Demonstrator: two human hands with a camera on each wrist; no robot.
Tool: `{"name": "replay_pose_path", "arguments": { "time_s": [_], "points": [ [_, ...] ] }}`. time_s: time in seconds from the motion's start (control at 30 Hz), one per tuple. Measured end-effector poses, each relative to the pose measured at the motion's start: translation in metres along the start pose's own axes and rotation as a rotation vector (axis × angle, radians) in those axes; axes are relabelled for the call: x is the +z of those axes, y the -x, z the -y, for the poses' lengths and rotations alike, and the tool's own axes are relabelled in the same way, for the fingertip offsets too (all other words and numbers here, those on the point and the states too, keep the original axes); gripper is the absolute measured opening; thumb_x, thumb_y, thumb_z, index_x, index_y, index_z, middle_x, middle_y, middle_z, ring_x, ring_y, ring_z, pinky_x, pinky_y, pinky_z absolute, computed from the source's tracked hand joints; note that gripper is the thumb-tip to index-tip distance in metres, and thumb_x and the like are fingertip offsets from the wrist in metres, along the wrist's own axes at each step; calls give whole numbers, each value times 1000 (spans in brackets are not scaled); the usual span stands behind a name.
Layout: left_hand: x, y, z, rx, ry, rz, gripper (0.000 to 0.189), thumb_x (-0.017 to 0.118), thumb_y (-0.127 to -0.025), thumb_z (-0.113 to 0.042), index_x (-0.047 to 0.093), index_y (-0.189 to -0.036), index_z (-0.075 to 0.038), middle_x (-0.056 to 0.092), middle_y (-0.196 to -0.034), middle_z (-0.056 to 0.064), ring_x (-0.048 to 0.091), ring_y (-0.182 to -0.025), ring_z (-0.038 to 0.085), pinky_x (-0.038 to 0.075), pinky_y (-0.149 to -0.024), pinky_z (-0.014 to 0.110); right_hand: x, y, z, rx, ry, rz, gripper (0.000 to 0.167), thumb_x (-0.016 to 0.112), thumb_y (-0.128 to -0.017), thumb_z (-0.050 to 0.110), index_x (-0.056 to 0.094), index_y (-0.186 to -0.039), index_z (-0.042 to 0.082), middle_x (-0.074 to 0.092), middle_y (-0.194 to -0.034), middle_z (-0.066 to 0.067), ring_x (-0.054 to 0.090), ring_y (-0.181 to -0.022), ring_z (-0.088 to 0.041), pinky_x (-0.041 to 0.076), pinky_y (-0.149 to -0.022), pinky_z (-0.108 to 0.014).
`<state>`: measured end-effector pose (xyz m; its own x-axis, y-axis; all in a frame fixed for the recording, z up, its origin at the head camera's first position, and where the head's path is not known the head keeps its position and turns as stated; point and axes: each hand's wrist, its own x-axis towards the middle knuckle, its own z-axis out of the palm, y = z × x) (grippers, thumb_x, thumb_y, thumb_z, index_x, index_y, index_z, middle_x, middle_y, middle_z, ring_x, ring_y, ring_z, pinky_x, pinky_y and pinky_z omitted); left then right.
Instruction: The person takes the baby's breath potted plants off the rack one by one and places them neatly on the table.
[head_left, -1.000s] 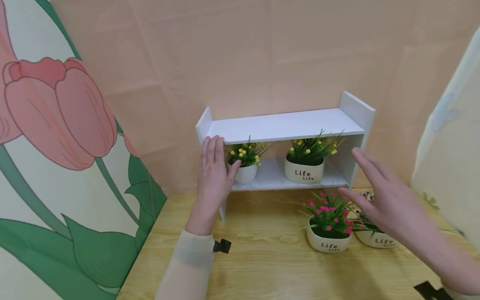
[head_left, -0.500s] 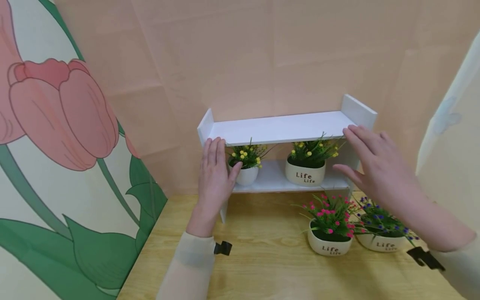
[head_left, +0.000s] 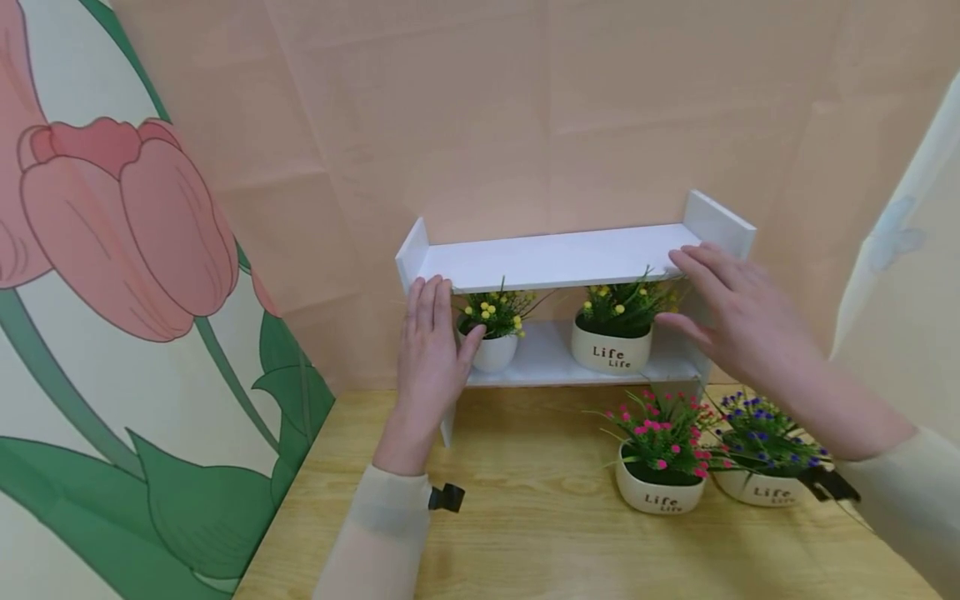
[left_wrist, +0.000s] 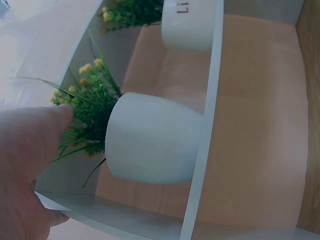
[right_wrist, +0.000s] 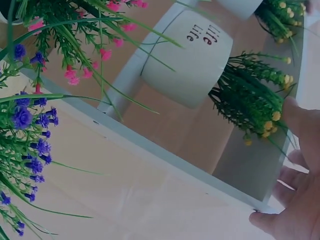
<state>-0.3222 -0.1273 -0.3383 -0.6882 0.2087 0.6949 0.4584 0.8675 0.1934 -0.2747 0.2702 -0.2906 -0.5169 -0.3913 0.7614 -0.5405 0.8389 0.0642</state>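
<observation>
A white two-tier shelf [head_left: 555, 257] stands against the back wall. My left hand [head_left: 431, 350] rests its straight fingers on the shelf's front left corner, thumb spread out. At the upper board's right end lie the extended fingers of my right hand [head_left: 738, 312], and its thumb points inward below the board. On the lower tier, a small white pot with yellow flowers [head_left: 495, 352] sits beside my left thumb. Toward the right of that tier stands a cream "Life" pot with yellow flowers [head_left: 611, 348]. The right wrist view shows my right thumb [right_wrist: 295, 117] near those flowers.
On the wooden table [head_left: 525, 517], in front of the shelf's right end, stands a "Life" pot with pink flowers [head_left: 660, 492]. Beside it, under my right forearm, is a "Life" pot with blue-purple flowers [head_left: 761, 487]. A tulip-printed panel [head_left: 120, 250] borders the left side.
My right hand has moved up and left from the air beside the shelf onto the upper board's right end. My left hand has stayed on its corner. The view has shifted slightly.
</observation>
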Motion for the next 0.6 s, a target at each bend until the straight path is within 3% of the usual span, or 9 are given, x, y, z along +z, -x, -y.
{"name": "replay_pose_path", "arguments": {
  "time_s": [0.13,0.23,0.37,0.47,0.53,0.6],
  "points": [
    [1,0,0,2,-3,-4,80,66,-112,-43,26,-169,-2,27,-174,17,10,-169,34,16,-136,48,2,2,-4,44,-9,37,83,91,-91,30,54,-159,1,55,-154,-31,50,-143,-56,36,-122,-71],
    [1,0,-1,7,-5,-13,80,66,-112,-42,27,-169,-2,27,-174,17,10,-168,34,16,-136,48,4,4,-8,66,-29,50,85,94,-86,23,55,-158,1,55,-155,-30,50,-143,-55,34,-124,-68],
    [2,0,-1,15,4,-27,79,67,-112,-41,28,-168,-2,28,-174,17,11,-168,34,18,-136,49,7,5,-15,45,-78,36,83,89,-92,44,58,-155,0,56,-155,-27,50,-143,-53,34,-126,-65],
    [2,0,0,19,14,-28,79,68,-111,-40,29,-168,-1,29,-173,18,12,-168,35,19,-136,51,8,6,-19,14,-111,18,93,72,-95,71,59,-154,0,57,-155,-26,51,-142,-53,34,-127,-64],
    [1,0,1,21,23,-23,79,69,-111,-39,29,-168,0,29,-173,18,12,-168,35,19,-136,51,10,7,-21,0,-122,14,100,63,-93,79,58,-155,0,57,-156,-26,51,-143,-54,33,-127,-63],
    [-1,-1,2,17,32,-6,80,68,-111,-40,28,-169,-1,28,-175,18,10,-169,34,18,-136,51,10,8,-22,-4,-125,23,98,74,-91,72,57,-156,1,55,-157,-26,49,-144,-54,32,-129,-62]
  ]
}}
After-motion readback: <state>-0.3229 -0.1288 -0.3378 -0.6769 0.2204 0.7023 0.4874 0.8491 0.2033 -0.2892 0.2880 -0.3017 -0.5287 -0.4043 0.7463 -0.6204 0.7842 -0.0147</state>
